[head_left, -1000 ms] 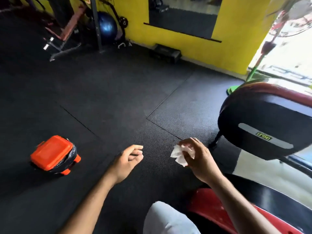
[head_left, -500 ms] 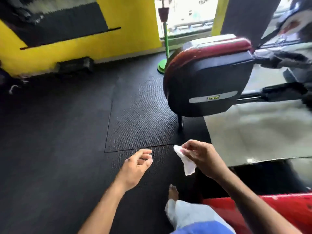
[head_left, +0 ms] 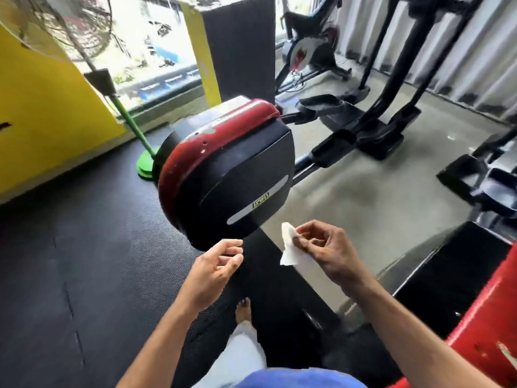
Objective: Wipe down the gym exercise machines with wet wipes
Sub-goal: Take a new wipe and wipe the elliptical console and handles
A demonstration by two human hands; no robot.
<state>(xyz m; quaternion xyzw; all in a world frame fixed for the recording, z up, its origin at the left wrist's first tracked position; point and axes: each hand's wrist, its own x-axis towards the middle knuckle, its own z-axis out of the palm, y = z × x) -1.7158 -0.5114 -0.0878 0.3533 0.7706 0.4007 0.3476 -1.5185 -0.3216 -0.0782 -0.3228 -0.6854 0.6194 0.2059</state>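
Right hand (head_left: 326,249) has its fingers (head_left: 303,242) curled in, pinching a white wipe (head_left: 289,247) between thumb and fingertips. The wipe is crumpled at the top and hangs loose below the pinch, in mid-air, not touching anything. It's just right of and a bit below the bottom edge of the machine's housing.

Left hand (head_left: 214,268) is beside it, palm turned in toward the other hand, fingers loosely curled and a little apart, holding nothing. Its fingertips sit right under the lower edge of the housing; can't tell if they actually touch it.

The housing (head_left: 240,175) is a big rounded black shell with a red band running over its top and left side, plus a grey stripe with a small yellow-green logo on the black face. The red part has some scuffs and pale patches. Black rails and foot pedals (head_left: 335,147) stick out of it to the right, over a grey concrete floor.

Under the hands there's a bare foot (head_left: 243,309) and a pale trouser leg on the black rubber mat (head_left: 84,247). A red and black machine part (head_left: 481,317) is at the lower right. Further back: a fan on a green stand (head_left: 131,124) by the yellow wall (head_left: 42,113), and another bike (head_left: 307,54) behind the black pillar.
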